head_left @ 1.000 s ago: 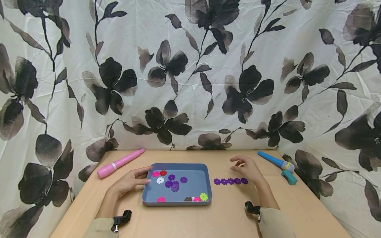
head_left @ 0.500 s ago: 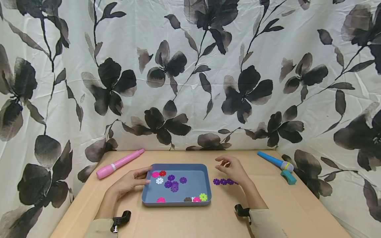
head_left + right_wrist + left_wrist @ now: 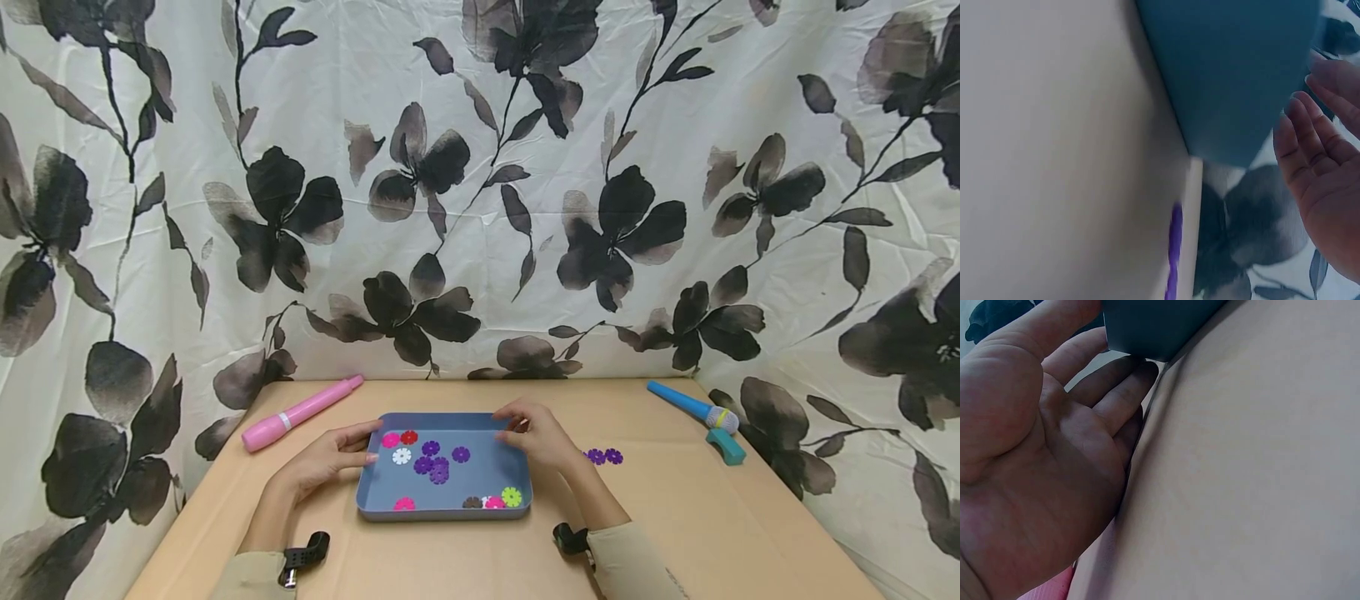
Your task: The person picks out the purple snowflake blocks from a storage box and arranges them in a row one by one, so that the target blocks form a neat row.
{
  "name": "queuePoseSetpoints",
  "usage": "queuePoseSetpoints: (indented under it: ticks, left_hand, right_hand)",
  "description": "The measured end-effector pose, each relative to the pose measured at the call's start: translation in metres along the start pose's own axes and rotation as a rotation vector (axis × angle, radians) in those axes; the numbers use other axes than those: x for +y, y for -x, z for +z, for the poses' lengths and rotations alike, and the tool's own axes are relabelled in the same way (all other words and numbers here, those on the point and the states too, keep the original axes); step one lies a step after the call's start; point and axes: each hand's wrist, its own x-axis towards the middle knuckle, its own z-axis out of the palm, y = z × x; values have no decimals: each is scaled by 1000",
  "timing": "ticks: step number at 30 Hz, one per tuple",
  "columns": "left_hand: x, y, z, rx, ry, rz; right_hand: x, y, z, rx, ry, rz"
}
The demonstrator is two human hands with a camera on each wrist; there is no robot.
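A grey-blue tray (image 3: 480,487) lies on the table with flower-shaped notched plastic discs in it. A cluster of purple discs (image 3: 439,471) sits near its middle. My left hand (image 3: 318,461) holds the tray's left rim, thumb over the edge and fingers outside. Above the tray's right rim hovers my right hand (image 3: 542,435), its fingers loosely bent and nothing seen between them. In the right wrist view that hand (image 3: 1329,169) appears beside the tray's wall (image 3: 1229,75). A row of purple discs (image 3: 614,456) lies right of the tray, partly hidden by my right forearm.
Pink, red and white discs (image 3: 402,456) lie at the tray's left; a lime green disc (image 3: 512,497) is in its front right corner. A pink microphone-like toy (image 3: 300,414) lies back left. A blue toy microphone (image 3: 693,405) and a teal block (image 3: 726,447) are at right.
My right hand has moved left from above the purple row to the tray's right rim, its forearm now covering part of the row. My left hand and the tray have stayed put.
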Motion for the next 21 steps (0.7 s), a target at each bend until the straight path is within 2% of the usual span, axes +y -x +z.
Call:
queuePoseSetpoints:
  ticks: [12, 21]
  left_hand:
    - [-2, -1, -1, 0, -10, -7]
    - [0, -1, -1, -12, 15, -5]
  right_hand:
    - [-27, -15, 46, -145, 22, -9]
    - [-41, -13, 74, -293, 174, -43]
